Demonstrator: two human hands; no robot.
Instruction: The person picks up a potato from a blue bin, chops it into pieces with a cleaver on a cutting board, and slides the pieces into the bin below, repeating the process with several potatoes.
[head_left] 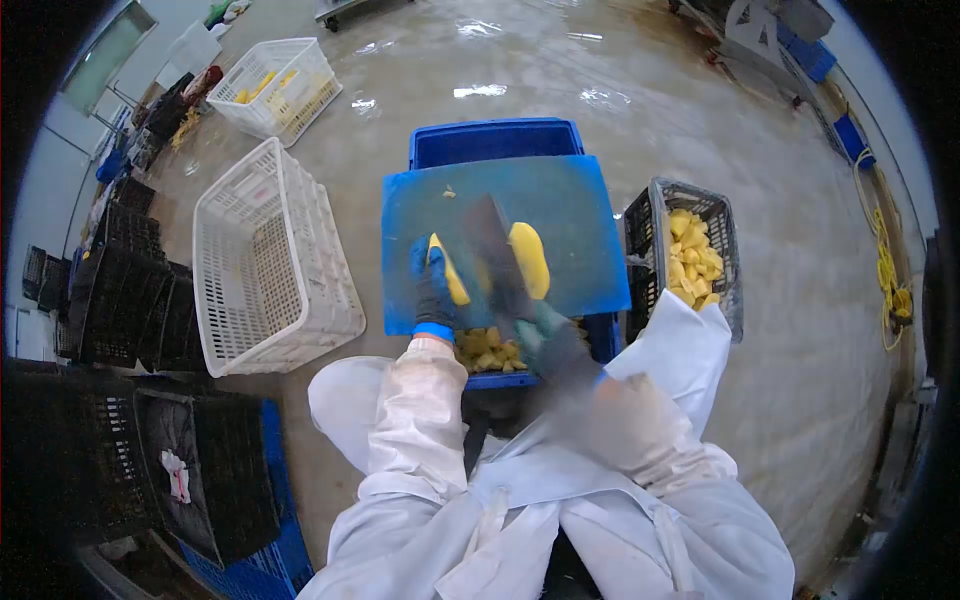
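A blue cutting board [585,215] lies across a blue crate [495,143]. My left hand [433,285], in a dark blue glove, is closed on a long yellow piece [450,270] at the board's left. My right hand [550,340], in a green glove and blurred by motion, holds a wide-bladed knife [495,250] over the middle of the board. Just right of the blade lies another yellow piece [530,260], rounded and untouched by my left hand. Below the board's near edge, yellow chunks [488,350] show in the blue crate.
A black crate [735,285] with yellow chunks stands at the right. On the left are a white crate [305,300] and, farther back, another white crate [300,85] holding yellow pieces. Black crates [225,460] are stacked at the lower left.
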